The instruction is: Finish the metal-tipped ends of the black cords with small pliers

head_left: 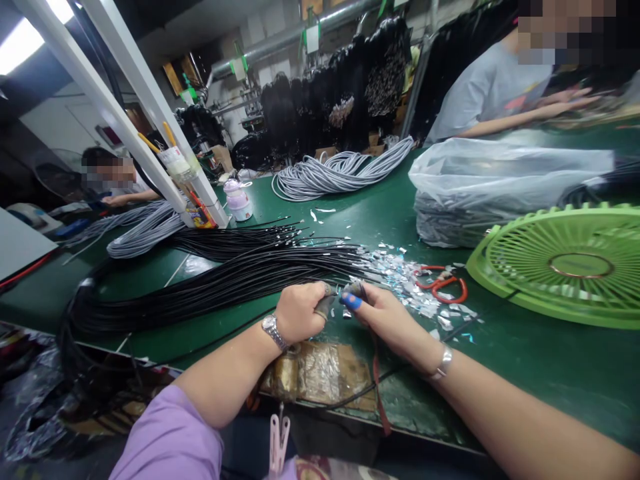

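Note:
My left hand [301, 311] is closed in a pinch on a black cable [255, 325], which trails off to the left over the table. My right hand [383, 313], with a blue covering on its thumb, pinches close to the left fingertips, at the cable's end. A small pale bit of wire [339, 291] shows between the two hands; its detail is too small to tell. Greyish coverings sit on some fingertips. Just beyond my hands lies a thick bundle of black cables [215, 287], their ends pointing right, beside scattered foil and plastic scraps [400, 270].
Red-handled scissors [450, 290] lie among the scraps. A green fan [565, 267] and a plastic bag of cables [480, 193] stand to the right. Coiled grey cables [340, 175], a lilac bottle [239, 200] and white posts [145, 113] are farther back. Two people sit across the table.

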`<action>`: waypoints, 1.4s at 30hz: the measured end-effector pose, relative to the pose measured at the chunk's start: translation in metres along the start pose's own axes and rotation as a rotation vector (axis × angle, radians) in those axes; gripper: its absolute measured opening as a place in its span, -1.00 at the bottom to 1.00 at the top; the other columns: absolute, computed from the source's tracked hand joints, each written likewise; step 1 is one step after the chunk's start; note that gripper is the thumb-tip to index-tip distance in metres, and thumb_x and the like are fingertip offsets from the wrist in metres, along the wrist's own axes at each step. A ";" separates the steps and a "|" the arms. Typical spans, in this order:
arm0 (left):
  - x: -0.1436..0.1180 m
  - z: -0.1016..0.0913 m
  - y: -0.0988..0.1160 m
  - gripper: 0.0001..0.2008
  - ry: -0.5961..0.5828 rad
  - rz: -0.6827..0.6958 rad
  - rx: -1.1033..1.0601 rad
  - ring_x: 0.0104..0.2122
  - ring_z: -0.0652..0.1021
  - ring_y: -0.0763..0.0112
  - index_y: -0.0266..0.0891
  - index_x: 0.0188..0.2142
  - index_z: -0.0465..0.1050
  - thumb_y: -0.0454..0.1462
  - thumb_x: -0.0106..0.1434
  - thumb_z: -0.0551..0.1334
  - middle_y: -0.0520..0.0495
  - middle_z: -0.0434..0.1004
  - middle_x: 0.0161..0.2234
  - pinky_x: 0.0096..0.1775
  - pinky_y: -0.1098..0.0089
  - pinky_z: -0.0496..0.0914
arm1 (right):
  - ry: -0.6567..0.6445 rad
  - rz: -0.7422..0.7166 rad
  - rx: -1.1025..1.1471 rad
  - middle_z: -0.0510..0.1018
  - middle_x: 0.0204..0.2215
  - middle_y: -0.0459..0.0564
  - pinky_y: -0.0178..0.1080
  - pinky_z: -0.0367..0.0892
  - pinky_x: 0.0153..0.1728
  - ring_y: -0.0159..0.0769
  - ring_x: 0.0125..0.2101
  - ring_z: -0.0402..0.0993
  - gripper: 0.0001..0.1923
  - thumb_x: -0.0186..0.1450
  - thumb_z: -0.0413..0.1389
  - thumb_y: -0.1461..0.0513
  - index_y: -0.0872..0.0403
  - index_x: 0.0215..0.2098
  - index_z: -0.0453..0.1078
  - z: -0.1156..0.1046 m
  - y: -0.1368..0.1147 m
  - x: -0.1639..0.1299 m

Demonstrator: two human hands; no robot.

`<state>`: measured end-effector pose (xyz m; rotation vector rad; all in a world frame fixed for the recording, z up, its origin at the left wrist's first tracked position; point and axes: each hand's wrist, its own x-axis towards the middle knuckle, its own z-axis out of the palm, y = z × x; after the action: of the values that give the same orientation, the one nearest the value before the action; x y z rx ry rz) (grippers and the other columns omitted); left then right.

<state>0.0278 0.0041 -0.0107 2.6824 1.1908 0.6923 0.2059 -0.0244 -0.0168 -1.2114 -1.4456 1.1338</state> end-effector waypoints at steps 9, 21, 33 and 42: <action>-0.002 -0.001 0.001 -0.84 -0.027 0.073 -0.042 -0.45 0.49 0.35 -0.21 -0.31 0.39 -0.36 0.10 0.11 -0.06 0.50 -0.45 -0.38 0.41 0.33 | 0.084 -0.240 -0.414 0.29 -0.67 -0.13 -0.26 0.08 -0.54 -0.33 -0.60 0.15 -0.62 0.21 0.03 -0.07 -0.01 -0.60 0.17 0.001 0.008 0.000; 0.003 -0.004 0.001 -0.89 -0.027 -0.004 -0.358 -0.48 0.46 0.43 -0.26 -0.36 0.38 -0.29 0.19 0.10 -0.06 0.48 -0.46 -0.38 0.42 0.32 | -0.027 -0.055 -0.003 0.23 -0.67 -0.16 -0.29 0.01 -0.57 -0.39 -0.61 0.07 -0.62 0.21 0.03 -0.07 0.00 -0.57 0.19 0.001 0.000 -0.003; 0.014 -0.007 -0.003 -0.59 -0.491 -0.431 -0.970 -0.77 0.25 0.64 -0.27 -0.46 0.27 0.06 0.11 0.21 0.10 0.35 -0.67 -0.67 0.55 0.11 | -0.125 0.015 0.075 0.22 -0.66 -0.20 -0.32 -0.02 -0.60 -0.45 -0.65 0.01 -0.62 0.15 0.06 -0.09 0.03 -0.52 0.22 -0.002 0.008 0.004; 0.005 -0.009 0.009 -0.93 -0.276 -0.122 -0.025 -0.49 0.42 0.41 -0.23 -0.46 0.41 -0.36 0.10 0.16 -0.02 0.46 -0.51 -0.45 0.45 0.17 | 0.036 -0.435 -0.862 0.31 -0.62 -0.09 -0.30 0.00 -0.53 -0.35 -0.58 0.19 -0.84 0.11 -0.01 0.25 0.01 -0.59 0.09 0.001 0.005 -0.006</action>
<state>0.0332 0.0008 0.0017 2.5524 1.2471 0.3044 0.2060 -0.0297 -0.0221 -1.3450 -2.1286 0.1614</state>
